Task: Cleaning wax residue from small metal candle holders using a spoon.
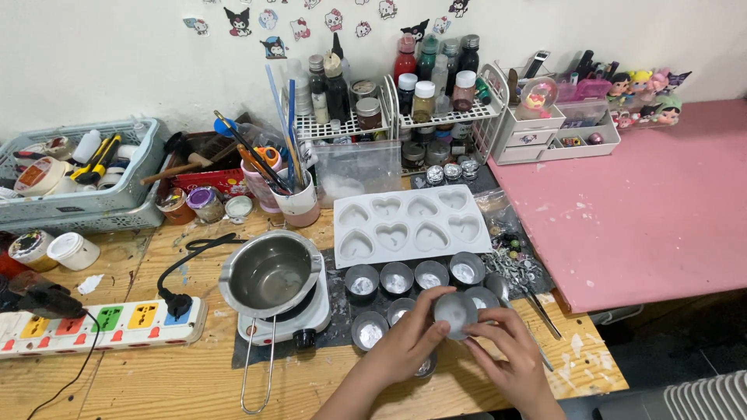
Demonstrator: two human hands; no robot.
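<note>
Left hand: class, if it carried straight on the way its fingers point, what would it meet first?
The small metal tin that both hands hold; the left hand already touches it.

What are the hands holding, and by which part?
Both the left hand and the right hand hold one small metal tin, fingertips gripping its rim and sides.

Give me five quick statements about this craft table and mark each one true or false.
1. Both hands, the left hand and the right hand, hold one small metal tin. True.
2. The white mould has star-shaped cavities. False: they are heart-shaped.
3. The steel pot sits on a small white hot plate. True.
4. The power strip lies on the pink board. False: it lies on the wooden table.
5. The pot is brimful of red wax. False: it looks nearly empty.
</note>
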